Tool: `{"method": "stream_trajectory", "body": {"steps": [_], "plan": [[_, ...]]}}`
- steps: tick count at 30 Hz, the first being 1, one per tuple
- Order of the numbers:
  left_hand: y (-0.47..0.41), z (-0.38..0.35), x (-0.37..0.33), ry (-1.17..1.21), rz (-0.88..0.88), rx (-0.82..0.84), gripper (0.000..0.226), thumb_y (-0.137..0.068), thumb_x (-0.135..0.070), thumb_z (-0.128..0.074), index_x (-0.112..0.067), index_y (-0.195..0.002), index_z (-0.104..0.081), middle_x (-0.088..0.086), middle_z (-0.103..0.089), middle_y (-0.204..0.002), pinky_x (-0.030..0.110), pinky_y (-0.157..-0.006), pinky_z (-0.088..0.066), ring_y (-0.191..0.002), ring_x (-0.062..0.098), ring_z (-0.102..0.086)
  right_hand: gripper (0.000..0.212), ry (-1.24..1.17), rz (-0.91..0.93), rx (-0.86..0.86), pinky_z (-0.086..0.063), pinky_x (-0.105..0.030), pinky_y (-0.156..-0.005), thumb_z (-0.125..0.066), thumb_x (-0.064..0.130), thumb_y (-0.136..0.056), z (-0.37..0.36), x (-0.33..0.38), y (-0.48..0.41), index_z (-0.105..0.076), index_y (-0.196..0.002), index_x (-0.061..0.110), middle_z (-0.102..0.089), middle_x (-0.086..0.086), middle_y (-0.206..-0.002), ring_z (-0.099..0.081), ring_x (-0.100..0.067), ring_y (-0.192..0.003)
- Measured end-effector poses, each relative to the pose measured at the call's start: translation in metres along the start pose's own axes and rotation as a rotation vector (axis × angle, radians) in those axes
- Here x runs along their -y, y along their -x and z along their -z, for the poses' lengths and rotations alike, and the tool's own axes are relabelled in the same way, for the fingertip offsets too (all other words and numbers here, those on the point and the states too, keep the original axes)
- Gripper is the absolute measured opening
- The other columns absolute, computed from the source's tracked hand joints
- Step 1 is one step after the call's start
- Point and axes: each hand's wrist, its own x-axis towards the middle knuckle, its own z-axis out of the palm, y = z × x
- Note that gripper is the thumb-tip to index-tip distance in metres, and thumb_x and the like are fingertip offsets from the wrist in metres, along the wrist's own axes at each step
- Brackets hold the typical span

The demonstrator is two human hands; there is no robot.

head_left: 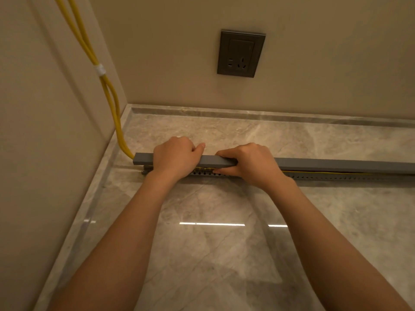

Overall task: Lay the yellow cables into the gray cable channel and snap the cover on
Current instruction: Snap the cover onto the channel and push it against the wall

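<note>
- Near the left wall, on a glossy gray marble countertop (224, 254), lies a slotted gray plastic cable channel (325, 176).
- 2 yellow cables (112, 102) drop down the corner into it.
- Left hand (175, 157) and right hand (251, 163) each grip the long gray cover (336, 164), unseated.
- A dark gray wall socket (241, 53) sits above.

We see a dim, warm, yellowish light over the whole scene. The glossy stone floor (224, 254) throws back thin white streaks of glare (212, 224) from lamps overhead. Soft shadows lie under the arms. Our wide lens bends the walls (179, 63) and the floor's edges outward. The picture is slightly soft, with the forearms near the bottom edge least sharp.
</note>
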Motion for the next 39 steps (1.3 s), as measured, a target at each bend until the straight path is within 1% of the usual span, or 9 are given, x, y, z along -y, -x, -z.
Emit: {"method": "stream_trajectory", "body": {"steps": [5,9,13,19,24,27,31,36,39], "plan": [[0.000,-0.001,0.001,-0.015,0.021,-0.034,0.058,-0.093,-0.050,-0.036,-0.014,-0.057,-0.065,0.000,-0.052,-0.049,0.024,-0.046,-0.022,-0.048,0.017,-0.048,0.025,0.011,-0.007,0.027,-0.027,-0.025,-0.050,-0.059,0.052,-0.082,0.003,0.001,-0.003,-0.066,-0.099,0.036,-0.056,0.010,-0.062,-0.045,-0.011,-0.058],[-0.001,-0.001,0.002,0.009,0.037,-0.040,0.059,-0.093,-0.048,-0.037,-0.014,-0.051,-0.061,-0.001,-0.049,-0.046,0.024,-0.045,-0.021,-0.047,0.017,-0.047,0.025,0.013,-0.006,0.058,-0.032,-0.025,-0.053,-0.059,0.051,-0.082,0.006,0.004,-0.006,-0.065,-0.100,0.036,-0.050,0.012,-0.063,-0.047,-0.011,-0.060],[0.002,-0.003,0.001,0.037,0.039,-0.017,0.058,-0.093,-0.047,-0.037,-0.016,-0.048,-0.056,0.000,-0.049,-0.046,0.024,-0.046,-0.025,-0.048,0.018,-0.049,0.026,0.009,-0.003,0.064,-0.029,-0.025,-0.051,-0.058,0.054,-0.082,0.004,0.003,-0.002,-0.065,-0.098,0.035,-0.048,0.013,-0.061,-0.045,-0.010,-0.059],[0.004,-0.005,-0.005,0.029,0.007,-0.061,0.050,-0.094,-0.045,-0.038,-0.018,-0.055,-0.056,-0.003,-0.049,-0.051,0.027,-0.050,-0.026,-0.052,0.017,-0.048,0.031,-0.006,-0.031,0.052,-0.034,-0.026,-0.051,-0.054,0.059,-0.081,-0.004,-0.001,0.005,-0.064,-0.094,0.032,-0.062,0.007,-0.067,-0.053,-0.013,-0.060],[0.003,0.000,-0.003,0.106,-0.080,-0.154,0.036,-0.092,-0.044,-0.042,-0.023,-0.067,-0.056,-0.004,-0.054,-0.066,0.028,-0.056,-0.032,-0.064,0.017,-0.051,0.035,0.008,-0.016,0.005,-0.042,-0.028,-0.053,-0.057,0.056,-0.080,-0.004,-0.006,0.005,-0.064,-0.103,0.030,-0.065,0.002,-0.073,-0.056,-0.016,-0.065],[0.004,0.000,-0.001,0.096,-0.117,-0.140,0.036,-0.092,-0.045,-0.041,-0.022,-0.069,-0.058,-0.004,-0.057,-0.070,0.028,-0.056,-0.032,-0.066,0.016,-0.051,0.036,0.002,0.006,0.007,-0.042,-0.028,-0.054,-0.058,0.054,-0.080,-0.002,-0.007,0.003,-0.064,-0.106,0.029,-0.068,0.001,-0.075,-0.059,-0.018,-0.067],[0.005,-0.002,0.005,0.082,-0.073,-0.078,0.044,-0.092,-0.049,-0.039,-0.021,-0.066,-0.062,-0.005,-0.059,-0.062,0.024,-0.049,-0.026,-0.061,0.014,-0.052,0.034,-0.015,0.016,0.026,-0.042,-0.028,-0.053,-0.057,0.056,-0.080,-0.003,-0.004,0.002,-0.064,-0.104,0.033,-0.068,0.006,-0.074,-0.058,-0.014,-0.065],[0.009,-0.005,0.008,0.100,-0.055,-0.049,0.051,-0.093,-0.048,-0.037,-0.020,-0.052,-0.049,-0.003,-0.052,-0.052,0.024,-0.048,-0.022,-0.052,0.012,-0.048,0.025,0.026,0.019,0.042,-0.031,-0.026,-0.052,-0.056,0.055,-0.083,-0.003,-0.002,0.000,-0.063,-0.098,0.036,-0.065,0.008,-0.070,-0.047,-0.009,-0.060],[0.010,-0.007,0.007,0.115,-0.042,-0.035,0.054,-0.093,-0.048,-0.037,-0.020,-0.049,-0.049,-0.003,-0.049,-0.048,0.024,-0.047,-0.024,-0.049,0.014,-0.048,0.024,0.024,0.018,0.044,-0.029,-0.025,-0.052,-0.057,0.054,-0.083,-0.003,-0.003,0.000,-0.064,-0.098,0.037,-0.066,0.008,-0.072,-0.045,-0.008,-0.061]]}}
